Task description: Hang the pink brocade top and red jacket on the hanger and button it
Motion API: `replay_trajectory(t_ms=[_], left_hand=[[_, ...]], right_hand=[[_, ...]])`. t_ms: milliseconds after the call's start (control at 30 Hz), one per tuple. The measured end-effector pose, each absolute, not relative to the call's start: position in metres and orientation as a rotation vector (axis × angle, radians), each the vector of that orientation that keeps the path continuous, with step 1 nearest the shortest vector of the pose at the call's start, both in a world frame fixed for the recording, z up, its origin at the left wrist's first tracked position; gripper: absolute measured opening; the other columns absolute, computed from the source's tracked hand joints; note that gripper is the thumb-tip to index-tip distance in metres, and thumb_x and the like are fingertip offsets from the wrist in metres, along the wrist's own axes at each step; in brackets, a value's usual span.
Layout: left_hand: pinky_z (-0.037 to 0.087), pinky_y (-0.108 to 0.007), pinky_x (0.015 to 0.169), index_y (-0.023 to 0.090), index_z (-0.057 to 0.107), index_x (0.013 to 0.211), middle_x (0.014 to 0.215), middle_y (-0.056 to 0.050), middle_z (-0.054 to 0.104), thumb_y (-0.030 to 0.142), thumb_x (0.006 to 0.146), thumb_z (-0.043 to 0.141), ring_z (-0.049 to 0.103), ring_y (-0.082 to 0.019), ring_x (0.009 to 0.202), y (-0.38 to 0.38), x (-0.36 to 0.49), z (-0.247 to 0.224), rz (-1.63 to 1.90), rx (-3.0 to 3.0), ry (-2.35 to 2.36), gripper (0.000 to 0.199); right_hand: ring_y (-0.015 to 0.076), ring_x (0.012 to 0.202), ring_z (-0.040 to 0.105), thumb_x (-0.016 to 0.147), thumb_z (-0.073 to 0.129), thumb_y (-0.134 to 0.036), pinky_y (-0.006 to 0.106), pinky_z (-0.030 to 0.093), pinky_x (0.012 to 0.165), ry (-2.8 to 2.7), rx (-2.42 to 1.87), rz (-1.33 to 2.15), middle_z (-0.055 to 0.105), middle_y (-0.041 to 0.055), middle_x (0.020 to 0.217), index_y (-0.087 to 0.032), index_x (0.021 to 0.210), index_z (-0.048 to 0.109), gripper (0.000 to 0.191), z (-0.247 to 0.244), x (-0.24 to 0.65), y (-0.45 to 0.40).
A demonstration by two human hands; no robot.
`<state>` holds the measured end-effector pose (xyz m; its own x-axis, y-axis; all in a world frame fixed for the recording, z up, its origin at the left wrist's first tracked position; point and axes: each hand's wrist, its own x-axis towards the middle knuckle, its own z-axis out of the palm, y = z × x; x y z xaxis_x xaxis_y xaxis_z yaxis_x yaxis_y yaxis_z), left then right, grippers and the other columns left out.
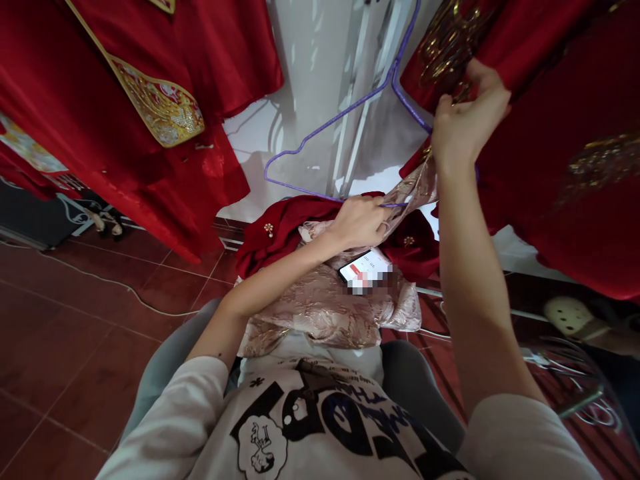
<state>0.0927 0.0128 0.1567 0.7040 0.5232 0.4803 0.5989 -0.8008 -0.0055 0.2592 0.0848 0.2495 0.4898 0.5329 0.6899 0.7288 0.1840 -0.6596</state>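
From here I see a red satin robe (100,87) hanging on the left, with a gold-embroidered panel (163,110) down its front, and a second red robe (565,220) with gold embroidery hanging on the right. Between them rises a white wall (310,67). Below runs a dark red tiled floor (85,360), with a thin white cable (115,287) lying across it. A black smartphone (364,272) rests face-up on the lap, its screen partly pixelated. A grey chair (420,393) curves around the seated person.

Free room is noted between the left hand (357,223) and the white wall (305,73), crossed by a purple wire hanger (305,191); the right hand (467,113) is hemmed in by a hanging red garment (565,207)
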Motion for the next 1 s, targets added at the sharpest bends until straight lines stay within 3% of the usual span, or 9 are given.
replay_trajectory(t_ms=[133, 267, 367, 533, 700, 867, 1000], left_hand=[[0.040, -0.035, 0.065, 0.018, 0.077, 0.083, 0.080, -0.007, 0.068, 0.016, 0.081, 0.053, 0.063, -0.021, 0.075, 0.015, 0.093, 0.156, -0.758, -2.781, -0.969, 0.024], [0.041, -0.035, 0.066, 0.019, 0.077, 0.078, 0.076, -0.006, 0.067, 0.017, 0.078, 0.053, 0.063, -0.020, 0.075, 0.012, 0.093, 0.156, -0.806, -2.780, -0.990, 0.023], [0.042, -0.035, 0.068, 0.020, 0.077, 0.077, 0.076, -0.006, 0.067, 0.018, 0.078, 0.054, 0.063, -0.020, 0.075, 0.014, 0.095, 0.155, -0.827, -2.785, -1.018, 0.023], [0.045, -0.040, 0.079, 0.019, 0.079, 0.079, 0.078, -0.008, 0.068, 0.024, 0.082, 0.059, 0.063, -0.023, 0.079, 0.022, 0.104, 0.146, -0.937, -2.740, -1.139, 0.021], [0.043, -0.047, 0.092, 0.020, 0.079, 0.083, 0.087, -0.008, 0.067, 0.030, 0.086, 0.062, 0.062, -0.026, 0.092, 0.025, 0.098, 0.143, -0.954, -2.715, -1.087, 0.020], [0.042, -0.049, 0.100, 0.022, 0.075, 0.088, 0.114, -0.008, 0.063, 0.032, 0.090, 0.064, 0.056, -0.028, 0.113, 0.032, 0.056, 0.146, -0.842, -2.779, -0.841, 0.015], [0.040, -0.053, 0.103, 0.020, 0.065, 0.076, 0.127, -0.010, 0.059, 0.029, 0.090, 0.064, 0.051, -0.030, 0.122, 0.042, 0.004, 0.141, -1.068, -2.468, -1.119, 0.016]], right_hand=[[0.0112, 0.062, 0.061, 0.092, 0.049, -0.009, 0.027, 0.047, 0.069, -1.109, -1.425, -0.213, 0.066, 0.0093, 0.105, -0.014, 0.116, 0.055, 0.026, 0.237, 0.261, 0.078], [0.0112, 0.063, 0.058, 0.096, 0.045, -0.014, 0.028, 0.045, 0.074, -1.182, -1.393, -0.284, 0.059, 0.0021, 0.082, -0.014, 0.099, 0.055, 0.010, 0.230, 0.268, 0.062], [0.0164, 0.071, 0.058, 0.100, 0.044, -0.025, 0.033, 0.044, 0.083, -1.222, -1.500, -0.297, 0.052, 0.0010, 0.072, -0.017, 0.092, 0.057, 0.017, 0.228, 0.262, 0.049], [0.0207, 0.096, 0.062, 0.104, 0.037, -0.037, 0.036, 0.042, 0.093, -1.193, -1.625, -0.348, 0.061, 0.0108, 0.101, -0.018, 0.086, 0.064, 0.038, 0.221, 0.234, 0.041], [0.0200, 0.083, 0.064, 0.101, 0.039, -0.058, 0.034, 0.044, 0.084, -1.309, -1.564, -0.319, 0.063, 0.0048, 0.076, -0.018, 0.084, 0.068, 0.052, 0.215, 0.230, 0.039], [0.0167, 0.074, 0.060, 0.101, 0.038, -0.058, 0.032, 0.043, 0.077, -1.383, -1.522, -0.334, 0.063, 0.0055, 0.071, -0.017, 0.078, 0.068, 0.056, 0.220, 0.235, 0.034], [0.0145, 0.069, 0.056, 0.100, 0.038, -0.060, 0.030, 0.043, 0.075, -1.415, -1.469, -0.295, 0.062, 0.0045, 0.069, -0.018, 0.075, 0.067, 0.057, 0.223, 0.240, 0.033]])
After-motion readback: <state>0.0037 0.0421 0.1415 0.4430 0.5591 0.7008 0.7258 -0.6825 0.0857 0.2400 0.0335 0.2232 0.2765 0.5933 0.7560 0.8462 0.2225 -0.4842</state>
